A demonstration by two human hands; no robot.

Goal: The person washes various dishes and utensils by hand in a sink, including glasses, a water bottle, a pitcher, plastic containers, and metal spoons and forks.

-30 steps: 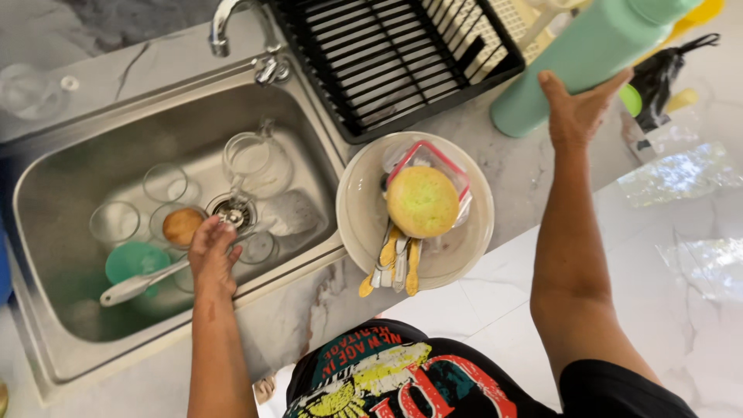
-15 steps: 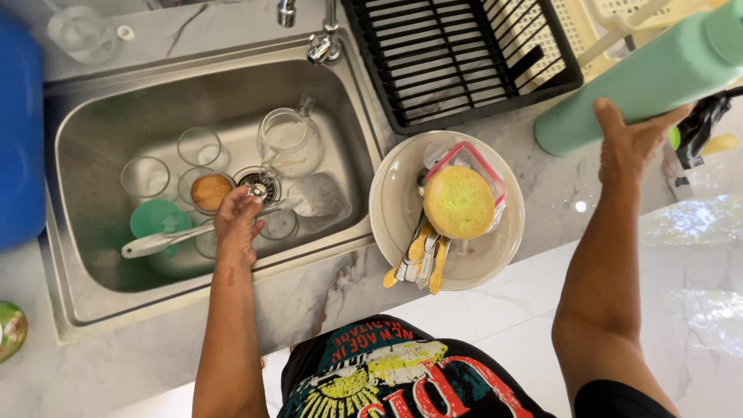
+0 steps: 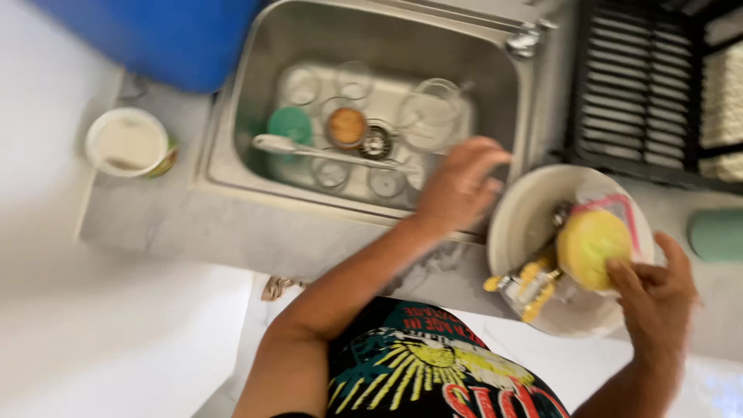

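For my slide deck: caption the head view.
Right hand touches yellow sponge in bowl; left hand over sink.

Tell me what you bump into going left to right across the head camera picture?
White cup → green bowl → sink drain → left hand → yellow sponge → right hand → green bottle.

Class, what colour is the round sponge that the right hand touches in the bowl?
Yellow-green; the sponge shows best in the head view.

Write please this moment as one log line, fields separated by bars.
left hand: open, over sink edge | right hand: touching yellow sponge in bowl | view: blurred
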